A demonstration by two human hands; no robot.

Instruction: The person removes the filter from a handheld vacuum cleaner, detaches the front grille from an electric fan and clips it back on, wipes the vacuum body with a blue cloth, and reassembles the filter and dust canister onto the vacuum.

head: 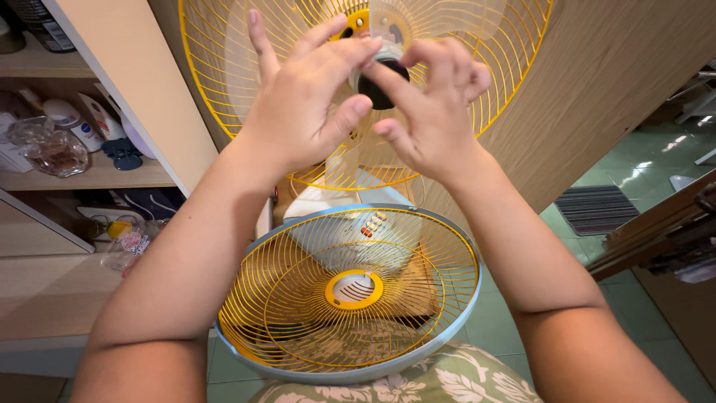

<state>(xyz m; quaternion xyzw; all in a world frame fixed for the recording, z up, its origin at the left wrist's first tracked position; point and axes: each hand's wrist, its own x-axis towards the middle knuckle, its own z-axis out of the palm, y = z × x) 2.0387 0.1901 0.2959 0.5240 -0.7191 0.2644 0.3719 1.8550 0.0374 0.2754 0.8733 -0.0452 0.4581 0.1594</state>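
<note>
Both hands are up at the hub of the fan: the right hand [436, 112] has its thumb and first fingers pinched on the small black cap [379, 88] at the centre of the blades, and the left hand [302, 104] is closed more loosely, its fingertips meeting the same cap from the other side while the thumb rests near the translucent blade [440, 19]. The cap sits in the middle of the yellow rear guard [514, 67], which stands upright against a wooden panel [597, 82]. Doing this well, I'd say, means one hand steadying the blade so it can't spin while the other turns the cap squarely, without tilting it on its thread, and keeping the knuckles off the wire ribs. The front guard [350, 291], yellow wire with a pale blue rim, lies loose across the person's lap on a flowered cloth [447, 380], near enough to slide if a knee shifts. Much is hidden: the fingers cover most of the cap, so I cannot tell how far it is seated or which way it is being turned; the top of the fan is cut off; the white base [321, 205] and its buttons show only through the wires.
</note>
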